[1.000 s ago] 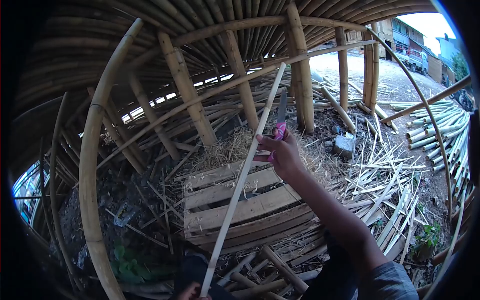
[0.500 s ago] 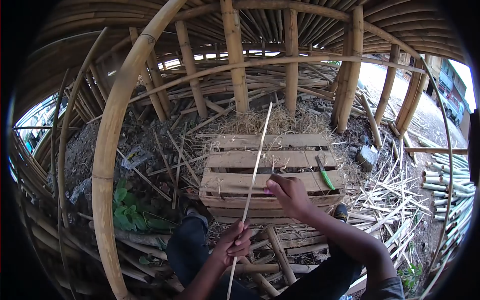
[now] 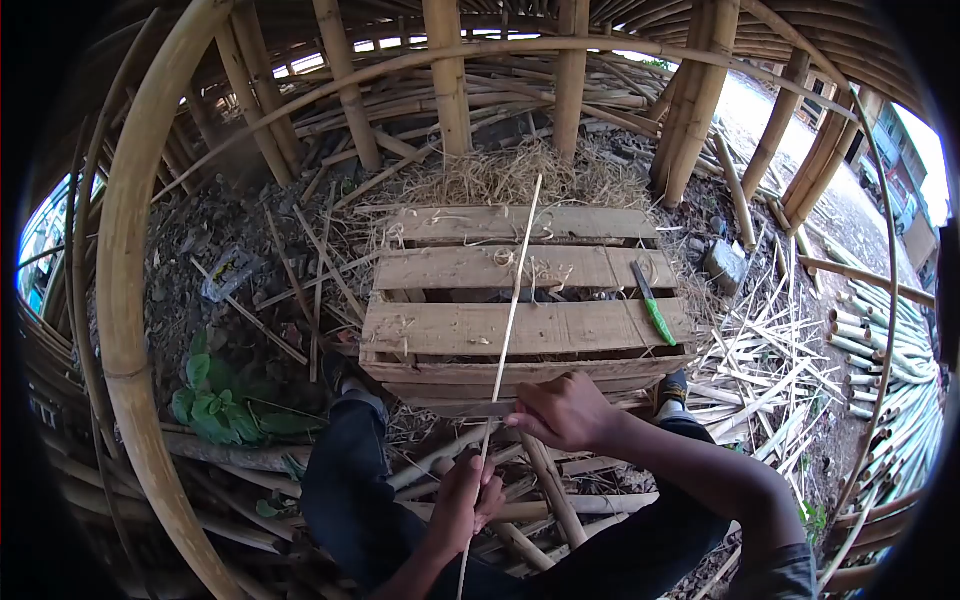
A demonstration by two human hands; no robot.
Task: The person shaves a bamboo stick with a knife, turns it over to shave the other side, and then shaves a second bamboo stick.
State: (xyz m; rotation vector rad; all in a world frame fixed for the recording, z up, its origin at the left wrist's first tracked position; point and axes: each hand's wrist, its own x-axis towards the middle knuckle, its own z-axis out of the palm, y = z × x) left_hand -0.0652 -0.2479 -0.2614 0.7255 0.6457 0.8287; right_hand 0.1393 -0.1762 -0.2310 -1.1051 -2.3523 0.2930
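A long thin bamboo strip (image 3: 518, 275) slants upward from between my legs across the front of a slatted wooden crate (image 3: 530, 326). My left hand (image 3: 468, 500) is closed around its lower part. Just above, my right hand (image 3: 562, 410) grips a knife (image 3: 488, 409) whose blade points left and crosses the strip; its handle is hidden in my fingers. A second knife with a green handle (image 3: 656, 318) lies on the right side of the crate top. Thin curled shavings (image 3: 530, 266) are scattered over the slats.
Upright bamboo poles (image 3: 448, 90) stand behind the crate, and a thick curved pole (image 3: 125, 300) rises at left. Split strips (image 3: 760, 370) litter the ground at right, near a stone block (image 3: 726, 264) and stacked green bamboo (image 3: 890, 360). A leafy plant (image 3: 215, 405) grows at left.
My right hand has moved down toward my left hand, bringing the blade to the strip's lower part. The view has tilted downward, so the crate appears larger.
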